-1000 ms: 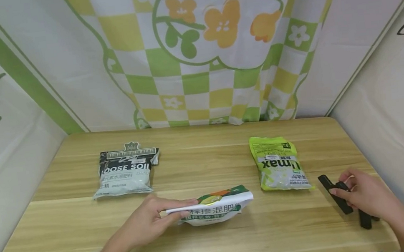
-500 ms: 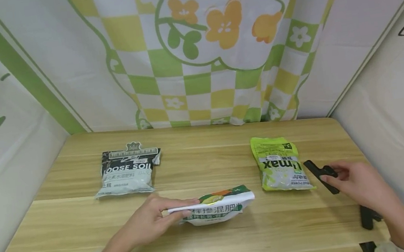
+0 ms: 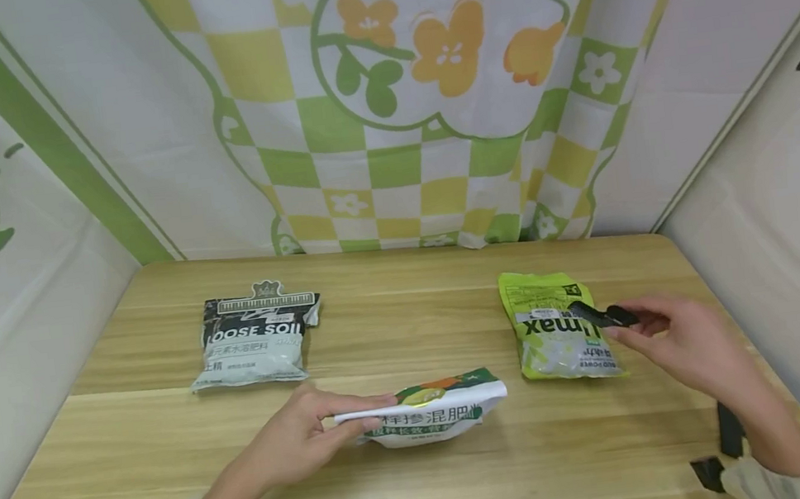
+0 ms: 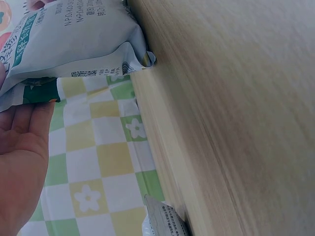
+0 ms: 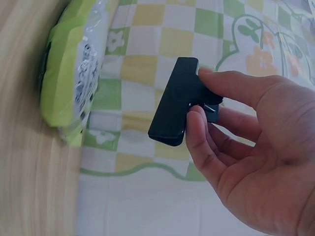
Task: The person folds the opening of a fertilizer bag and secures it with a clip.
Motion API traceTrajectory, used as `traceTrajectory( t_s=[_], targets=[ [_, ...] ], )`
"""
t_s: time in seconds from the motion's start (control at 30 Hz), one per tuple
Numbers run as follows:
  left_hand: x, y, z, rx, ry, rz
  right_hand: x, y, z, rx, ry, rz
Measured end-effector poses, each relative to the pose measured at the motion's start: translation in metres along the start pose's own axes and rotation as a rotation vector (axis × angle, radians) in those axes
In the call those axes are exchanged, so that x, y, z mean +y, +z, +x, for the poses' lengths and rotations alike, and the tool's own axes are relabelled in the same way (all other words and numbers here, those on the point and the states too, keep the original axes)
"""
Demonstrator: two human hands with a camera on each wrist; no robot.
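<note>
A white and green fertilizer bag [image 3: 425, 425] stands near the middle of the table, its top edge folded over. My left hand [image 3: 299, 437] pinches that fold at its left end, thumb in front and fingers behind. In the left wrist view the pale side of the bag [image 4: 83, 42] shows above the left hand [image 4: 22, 157]. My right hand [image 3: 689, 343] holds a black bag clip [image 3: 606, 316] above the lime-green bag [image 3: 562, 346]. Seen from the right wrist, the clip [image 5: 174, 105] is pinched at its handles between thumb and fingers, its long jaws closed together.
A black and grey "Loose Soil" bag [image 3: 254, 346] with a crown-topped clip [image 3: 267, 299] along its upper edge lies at the back left. Another black clip [image 3: 729, 430] lies on the table near the right forearm. A checkered curtain [image 3: 389, 163] hangs behind the table.
My right hand has lifted the black clip off the table at the right and carried it left, over the lime-green bag. The left hand keeps its pinch on the fertilizer bag.
</note>
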State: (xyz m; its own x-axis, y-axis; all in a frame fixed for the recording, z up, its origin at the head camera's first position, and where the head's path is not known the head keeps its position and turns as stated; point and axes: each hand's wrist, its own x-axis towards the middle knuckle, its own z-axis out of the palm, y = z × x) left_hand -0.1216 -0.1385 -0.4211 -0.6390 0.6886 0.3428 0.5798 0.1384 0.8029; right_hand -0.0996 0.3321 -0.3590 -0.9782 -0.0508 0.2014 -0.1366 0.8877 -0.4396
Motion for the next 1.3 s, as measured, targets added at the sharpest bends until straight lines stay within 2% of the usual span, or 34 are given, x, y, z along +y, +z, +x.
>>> traceTrajectory(
  t_s=[0.3, 0.63, 0.83, 0.97, 1.3],
  targets=[
    [0.001, -0.001, 0.000, -0.004, -0.028, -0.007, -0.025, 0.008, 0.011, 0.091, -0.171, 0.022],
    [0.001, -0.002, 0.000, -0.007, -0.046, -0.012, -0.049, 0.021, 0.023, 0.121, -0.304, 0.176],
    [0.000, -0.001, 0.000, 0.001, -0.019, 0.006, -0.066, 0.028, 0.028, 0.113, -0.382, 0.268],
    [-0.002, 0.000, 0.000, 0.009, -0.003, 0.015, -0.077, 0.034, 0.032, 0.092, -0.468, 0.330],
    [-0.004, 0.000, 0.000, 0.016, 0.015, 0.012, -0.103, 0.040, 0.035, 0.033, -0.600, 0.404]
  ],
)
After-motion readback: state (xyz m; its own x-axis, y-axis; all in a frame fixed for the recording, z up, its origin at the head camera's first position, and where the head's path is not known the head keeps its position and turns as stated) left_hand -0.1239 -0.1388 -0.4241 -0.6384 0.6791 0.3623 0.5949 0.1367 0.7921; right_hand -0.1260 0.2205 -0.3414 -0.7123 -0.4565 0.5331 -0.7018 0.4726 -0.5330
